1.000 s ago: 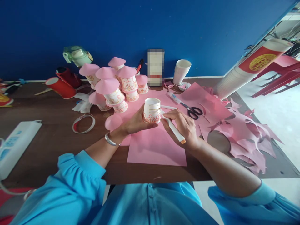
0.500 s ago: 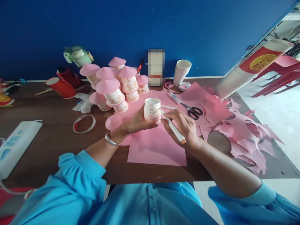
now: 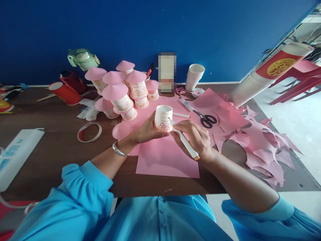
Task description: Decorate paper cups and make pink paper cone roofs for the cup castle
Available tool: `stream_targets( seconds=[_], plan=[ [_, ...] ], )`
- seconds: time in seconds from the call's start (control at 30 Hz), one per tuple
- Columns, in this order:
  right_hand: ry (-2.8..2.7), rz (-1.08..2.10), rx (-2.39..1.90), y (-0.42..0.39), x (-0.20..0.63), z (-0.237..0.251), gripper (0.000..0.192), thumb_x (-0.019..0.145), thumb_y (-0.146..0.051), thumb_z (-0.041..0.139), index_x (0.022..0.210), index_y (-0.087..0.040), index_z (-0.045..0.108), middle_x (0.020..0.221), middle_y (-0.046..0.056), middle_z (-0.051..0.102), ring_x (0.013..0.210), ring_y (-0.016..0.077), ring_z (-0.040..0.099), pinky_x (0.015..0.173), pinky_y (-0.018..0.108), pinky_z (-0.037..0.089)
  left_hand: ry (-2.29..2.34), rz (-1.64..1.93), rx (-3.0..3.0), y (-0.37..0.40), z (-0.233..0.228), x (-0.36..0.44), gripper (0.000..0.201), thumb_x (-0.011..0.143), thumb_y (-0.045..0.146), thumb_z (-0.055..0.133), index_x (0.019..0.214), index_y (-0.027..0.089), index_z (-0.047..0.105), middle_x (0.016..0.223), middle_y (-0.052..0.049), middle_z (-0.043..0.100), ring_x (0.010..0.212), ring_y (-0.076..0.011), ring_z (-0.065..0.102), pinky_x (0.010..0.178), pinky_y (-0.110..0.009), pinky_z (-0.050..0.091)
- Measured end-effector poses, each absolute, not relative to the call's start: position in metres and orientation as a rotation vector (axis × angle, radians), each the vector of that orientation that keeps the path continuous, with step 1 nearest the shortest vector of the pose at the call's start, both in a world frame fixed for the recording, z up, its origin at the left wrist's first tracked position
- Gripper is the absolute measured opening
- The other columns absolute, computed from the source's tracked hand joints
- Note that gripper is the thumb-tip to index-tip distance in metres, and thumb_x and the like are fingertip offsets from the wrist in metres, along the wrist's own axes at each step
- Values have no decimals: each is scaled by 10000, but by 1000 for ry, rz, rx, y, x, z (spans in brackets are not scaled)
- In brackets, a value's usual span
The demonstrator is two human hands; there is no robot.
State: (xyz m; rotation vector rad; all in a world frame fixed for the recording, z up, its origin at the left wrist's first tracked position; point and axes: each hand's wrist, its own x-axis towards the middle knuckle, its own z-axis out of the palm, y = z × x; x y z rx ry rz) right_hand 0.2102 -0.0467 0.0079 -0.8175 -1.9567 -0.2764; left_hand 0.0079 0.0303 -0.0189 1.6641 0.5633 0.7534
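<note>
My left hand [image 3: 143, 131] grips a small white paper cup [image 3: 163, 117], upside down, with orange drawings on its side. My right hand [image 3: 197, 138] holds a white marker [image 3: 184, 142] with an orange end, its tip touching the cup's right side. Both hands hover over a pink paper sheet [image 3: 167, 157] on the brown table [image 3: 50, 147].
A pile of decorated cups with pink cone roofs [image 3: 120, 90] stands behind. Black scissors [image 3: 207, 119], a glue tube [image 3: 186, 104] and pink paper scraps [image 3: 260, 147] lie to the right. A stack of white cups [image 3: 194, 76], a tape ring [image 3: 89, 132], red cups [image 3: 65, 93] and a white power strip [image 3: 17, 154] are around.
The marker tip has shifted slightly up and left along the cup's side; my right hand turned a little. The cup stays in my left hand.
</note>
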Motion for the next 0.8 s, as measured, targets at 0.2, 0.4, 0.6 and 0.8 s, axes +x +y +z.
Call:
stream_targets(
  seconds=[0.2,0.4,0.6,0.8],
  plan=[
    [-1961,-285,-813,-45,210,8,185,995,-133,655,1150,-210,590,879,45,758,745,174,750,649,284,606,562,791,1701,32,-23,8,806,758,507,902,1393,232,489,1236,-118,658,1112,-308,635,899,-447,563],
    [-1954,-278,-822,-43,210,6,183,975,-114,683,1117,-196,600,880,51,752,750,185,749,660,289,600,568,791,1713,33,-28,5,827,749,487,910,1411,217,492,1289,-150,654,1190,-340,630,932,-447,550],
    [-1958,-265,-845,-43,210,6,173,989,-117,663,1120,-206,593,882,41,748,749,182,744,645,291,593,604,766,1724,35,-34,5,829,744,478,921,1409,203,511,1197,-127,694,1159,-317,642,930,-426,543],
    [-1967,-263,-836,-44,209,7,161,987,-115,661,1097,-211,593,865,28,758,725,174,743,634,287,585,621,776,1697,31,-26,5,849,737,489,919,1423,217,499,1231,-129,676,1164,-325,639,937,-447,549]
  ],
)
